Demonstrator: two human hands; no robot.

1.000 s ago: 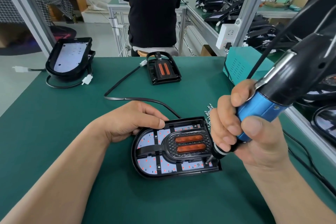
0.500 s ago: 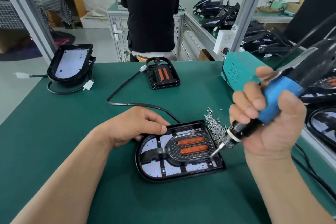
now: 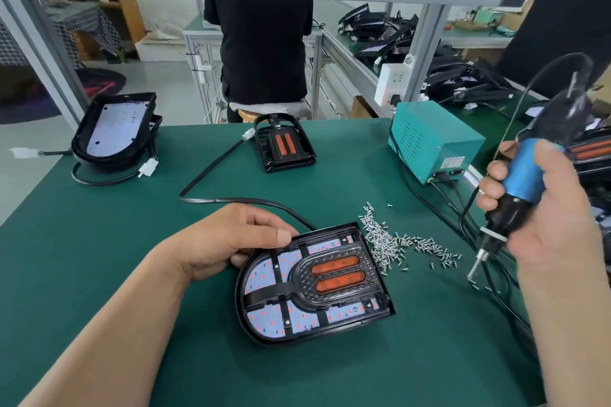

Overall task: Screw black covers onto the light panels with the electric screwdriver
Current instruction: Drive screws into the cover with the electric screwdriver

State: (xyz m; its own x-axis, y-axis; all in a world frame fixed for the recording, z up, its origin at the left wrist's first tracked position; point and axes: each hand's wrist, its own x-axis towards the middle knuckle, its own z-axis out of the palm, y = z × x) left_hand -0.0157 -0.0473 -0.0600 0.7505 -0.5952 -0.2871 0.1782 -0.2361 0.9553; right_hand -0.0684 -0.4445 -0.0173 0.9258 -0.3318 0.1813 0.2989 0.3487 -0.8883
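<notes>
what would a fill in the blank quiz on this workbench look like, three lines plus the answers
1. The right hand grips the electric screwdriver around its ____ sleeve.
2. The left hand holds the rim of the light panel, whose black cover frames two ____ strips.
3. The loose screws lie heaped on the mat at the panel's ____ side, below the screwdriver's raised tip.

Missing words: blue; orange; right

site: assembly workshop | signs: loose screws (image 3: 386,241) lying heaped on green-matted surface (image 3: 99,258) | light panel (image 3: 264,320) and electric screwdriver (image 3: 525,172) being handled | black housings (image 3: 373,23) piling on neighbouring surfaces | person (image 3: 264,53) facing next bench
</notes>
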